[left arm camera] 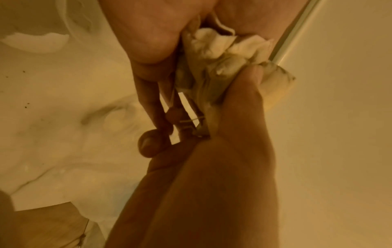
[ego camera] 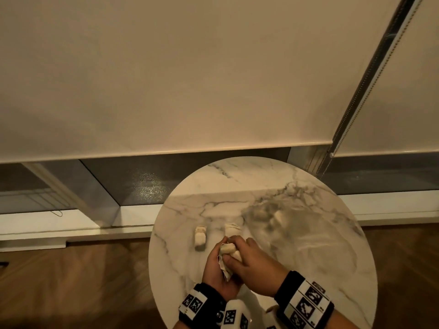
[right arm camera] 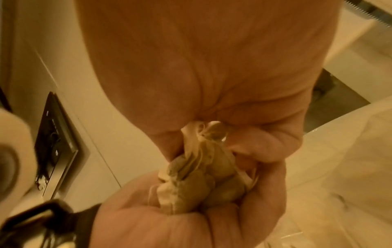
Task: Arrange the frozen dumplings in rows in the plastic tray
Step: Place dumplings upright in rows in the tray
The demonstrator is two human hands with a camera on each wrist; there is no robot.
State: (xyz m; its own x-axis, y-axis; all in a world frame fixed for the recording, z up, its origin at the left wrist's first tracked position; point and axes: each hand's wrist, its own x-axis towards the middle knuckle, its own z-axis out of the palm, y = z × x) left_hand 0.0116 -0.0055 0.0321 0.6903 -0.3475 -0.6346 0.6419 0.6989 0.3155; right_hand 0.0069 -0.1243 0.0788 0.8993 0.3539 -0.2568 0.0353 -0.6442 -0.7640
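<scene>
Gripping one clump of frozen dumplings [ego camera: 230,251] above the marble table [ego camera: 308,269], both the left hand [ego camera: 217,269] and right hand [ego camera: 254,264] clench it; probably hard, slippery, brittle-edged, best held by its body.

a round marble table [ego camera: 297,186] bears two short rows of dumplings [ego camera: 200,237] and a clear plastic bag [ego camera: 292,224].
</scene>
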